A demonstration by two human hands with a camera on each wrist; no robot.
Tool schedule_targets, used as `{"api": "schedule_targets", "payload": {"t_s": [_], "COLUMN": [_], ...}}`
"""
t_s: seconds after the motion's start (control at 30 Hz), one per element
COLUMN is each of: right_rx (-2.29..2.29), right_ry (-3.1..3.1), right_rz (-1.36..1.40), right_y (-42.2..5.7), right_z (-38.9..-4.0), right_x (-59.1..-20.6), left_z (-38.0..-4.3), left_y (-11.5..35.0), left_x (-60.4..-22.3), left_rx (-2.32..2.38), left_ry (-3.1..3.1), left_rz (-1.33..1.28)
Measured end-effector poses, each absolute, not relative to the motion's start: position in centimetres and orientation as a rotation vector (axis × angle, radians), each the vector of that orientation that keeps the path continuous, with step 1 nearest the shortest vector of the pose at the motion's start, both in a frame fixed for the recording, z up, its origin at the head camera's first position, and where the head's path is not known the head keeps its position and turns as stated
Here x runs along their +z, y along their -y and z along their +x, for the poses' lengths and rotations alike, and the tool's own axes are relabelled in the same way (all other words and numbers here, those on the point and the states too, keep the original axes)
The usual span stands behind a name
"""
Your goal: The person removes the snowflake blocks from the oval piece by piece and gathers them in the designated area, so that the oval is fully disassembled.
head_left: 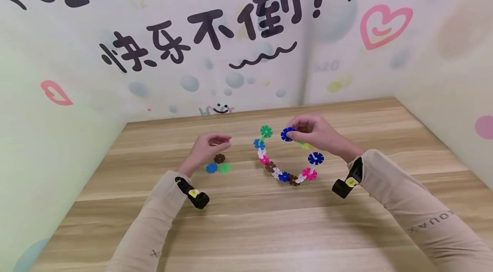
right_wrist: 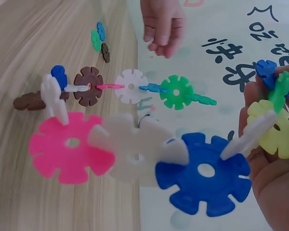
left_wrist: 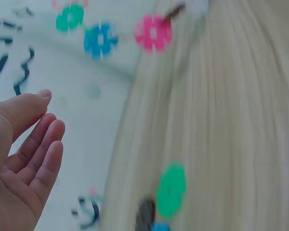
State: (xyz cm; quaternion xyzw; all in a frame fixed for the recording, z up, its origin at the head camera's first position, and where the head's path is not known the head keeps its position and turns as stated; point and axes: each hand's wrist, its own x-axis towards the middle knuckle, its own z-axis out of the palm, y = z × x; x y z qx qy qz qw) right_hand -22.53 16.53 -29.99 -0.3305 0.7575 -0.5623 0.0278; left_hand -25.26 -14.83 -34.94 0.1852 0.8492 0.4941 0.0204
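A chain of notched plastic snowflake discs (head_left: pixel 284 176) hangs in a U shape, made of blue, white, brown, pink, yellow and green pieces. My right hand (head_left: pixel 317 135) pinches the dark blue disc (head_left: pixel 286 134) at one end between thumb and fingers. Close to that palm are a green disc (right_wrist: pixel 279 91) and a yellow disc (right_wrist: pixel 269 127), linked on. At the opposite end, a green disc (head_left: pixel 266 131) stands free, with a gap between it and the held disc. My left hand (head_left: pixel 208 146) holds nothing, its fingers loosely bent left of the chain.
Below the left hand, a brown disc (head_left: pixel 219 158), a blue disc (head_left: pixel 212 167) and a light green disc (head_left: pixel 225 168) lie loose on the wooden table (head_left: pixel 246 229). A printed white wall (head_left: pixel 215 75) rises behind the table, with side panels left and right.
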Motion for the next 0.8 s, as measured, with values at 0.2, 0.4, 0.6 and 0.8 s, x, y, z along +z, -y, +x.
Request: {"api": "schedule_targets", "payload": {"t_s": [0.2, 0.4, 0.6, 0.8], "right_rx": [-1.693, -1.693, -1.701, -1.687], "right_ry": [-2.354, -2.343, -2.306, -2.303], "right_rz": [-1.001, -0.986, -1.043, -1.107], "right_y": [-16.0, -15.3, -14.8, -14.4], "right_z": [-22.4, -22.3, -22.3, -22.3], "right_x": [-29.9, -29.7, -29.6, -29.6], "left_z": [-23.2, -21.7, -21.2, -20.7], "left_y": [10.2, 6.9, 5.6, 5.4], "left_x": [-32.8, -31.3, -30.9, -30.4], "left_rx": [1.715, 1.831, 1.922, 1.997], "left_ry": [-2.475, -2.306, -2.241, -2.237], "left_rz": [0.771, 0.920, 0.996, 0.957]}}
